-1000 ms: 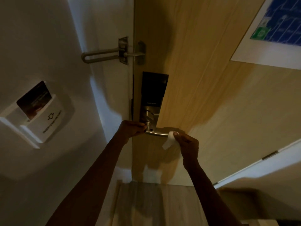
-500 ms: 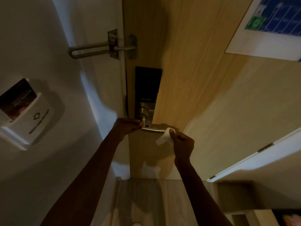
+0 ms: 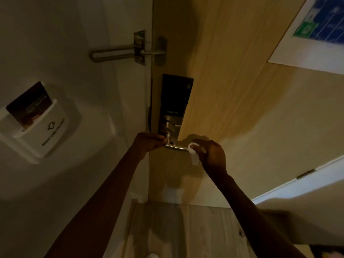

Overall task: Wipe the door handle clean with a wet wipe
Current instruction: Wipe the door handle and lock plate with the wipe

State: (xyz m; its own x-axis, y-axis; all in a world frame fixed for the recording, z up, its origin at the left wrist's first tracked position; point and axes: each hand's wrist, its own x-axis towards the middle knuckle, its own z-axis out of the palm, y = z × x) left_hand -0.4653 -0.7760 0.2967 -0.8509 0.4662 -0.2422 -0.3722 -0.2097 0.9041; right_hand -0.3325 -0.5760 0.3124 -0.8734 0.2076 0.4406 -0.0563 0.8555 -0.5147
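Observation:
A silver lever door handle (image 3: 176, 146) juts from the dark smart lock plate (image 3: 175, 101) on the wooden door (image 3: 232, 90). My left hand (image 3: 149, 143) grips the handle's base end near the lock plate. My right hand (image 3: 212, 153) pinches a white wet wipe (image 3: 192, 152), which is folded around the handle's free tip and hangs down below it. The tip itself is hidden by the wipe.
A metal swing-bar latch (image 3: 128, 51) bridges door and frame above the lock. A white key-card holder (image 3: 39, 127) with a dark card sits on the left wall. A blue evacuation sign (image 3: 320, 30) hangs upper right. Wooden floor (image 3: 186, 229) lies below.
The wipe, earlier dangling beside the handle's end, is now wrapped over the tip by my right hand. My left hand stays at the handle's base. The view shifted slightly.

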